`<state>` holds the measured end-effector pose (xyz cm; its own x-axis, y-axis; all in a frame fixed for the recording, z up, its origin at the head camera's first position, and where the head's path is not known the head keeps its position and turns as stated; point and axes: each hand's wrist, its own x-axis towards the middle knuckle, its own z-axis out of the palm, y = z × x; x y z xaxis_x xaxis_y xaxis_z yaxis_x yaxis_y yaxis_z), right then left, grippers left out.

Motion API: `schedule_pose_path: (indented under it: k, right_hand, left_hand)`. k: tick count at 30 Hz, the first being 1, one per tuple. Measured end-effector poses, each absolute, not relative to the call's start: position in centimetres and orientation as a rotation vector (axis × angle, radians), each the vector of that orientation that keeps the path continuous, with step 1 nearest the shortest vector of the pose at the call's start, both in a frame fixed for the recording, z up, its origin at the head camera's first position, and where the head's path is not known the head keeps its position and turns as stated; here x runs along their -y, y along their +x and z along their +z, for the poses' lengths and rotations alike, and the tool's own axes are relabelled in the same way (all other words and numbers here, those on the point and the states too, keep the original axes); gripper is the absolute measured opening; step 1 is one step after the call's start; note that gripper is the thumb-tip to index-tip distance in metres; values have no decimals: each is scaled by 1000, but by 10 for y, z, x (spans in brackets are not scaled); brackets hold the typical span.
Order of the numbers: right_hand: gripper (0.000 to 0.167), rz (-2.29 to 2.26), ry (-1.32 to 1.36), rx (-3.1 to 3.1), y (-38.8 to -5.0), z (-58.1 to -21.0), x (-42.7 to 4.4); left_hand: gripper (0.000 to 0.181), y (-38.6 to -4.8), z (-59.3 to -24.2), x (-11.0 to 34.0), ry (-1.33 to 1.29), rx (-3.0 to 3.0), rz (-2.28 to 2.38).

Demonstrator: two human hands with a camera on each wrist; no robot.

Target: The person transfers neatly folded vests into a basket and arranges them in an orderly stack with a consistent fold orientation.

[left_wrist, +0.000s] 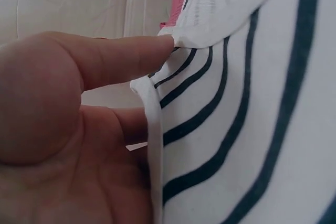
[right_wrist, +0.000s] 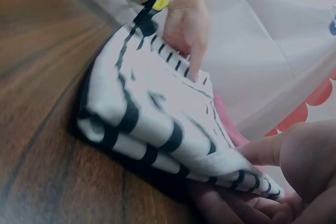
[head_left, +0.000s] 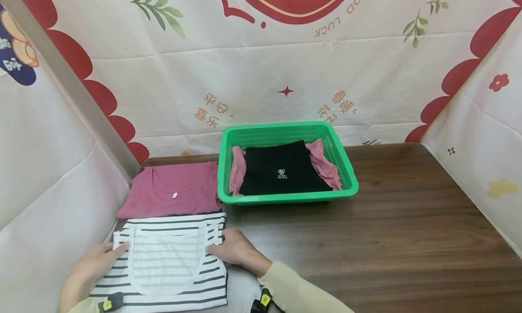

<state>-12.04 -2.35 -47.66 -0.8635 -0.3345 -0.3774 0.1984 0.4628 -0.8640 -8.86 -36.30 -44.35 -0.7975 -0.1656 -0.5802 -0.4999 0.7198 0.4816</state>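
Note:
A folded white shirt with black stripes [head_left: 169, 263] lies at the near left of the table, its wide neckline on top. My left hand [head_left: 90, 265] pinches its left side; in the left wrist view the thumb [left_wrist: 131, 59] lies over the fabric and the fingers are partly hidden behind it. On the opposite side my right hand [head_left: 234, 248] grips the edge. The right wrist view has that thumb [right_wrist: 260, 151] on top and fingers beneath the folded layers. Dark fabric [right_wrist: 152, 182] shows under the striped shirt.
Behind the striped shirt lies a folded mauve shirt [head_left: 185, 188] with a small white label. A green basket [head_left: 285, 198] at the back middle holds a black folded garment [head_left: 281, 168] over pink fabric [head_left: 324, 161]. Printed white cloth [head_left: 261, 77] hangs around the wooden table [head_left: 387, 231].

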Motion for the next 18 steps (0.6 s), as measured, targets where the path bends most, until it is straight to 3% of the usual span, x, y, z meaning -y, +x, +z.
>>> schedule_pose_path:
  k: [6, 18]
  right_hand:
    - [25, -1354, -216, -2264, -123, -477, 26]
    - [31, -1261, -280, -2331, -123, -472, 26]
  left_hand:
    - [84, -87, -446, 362, -482, -2396, 923]
    - [84, -87, -455, 364, -502, -2382, 982]
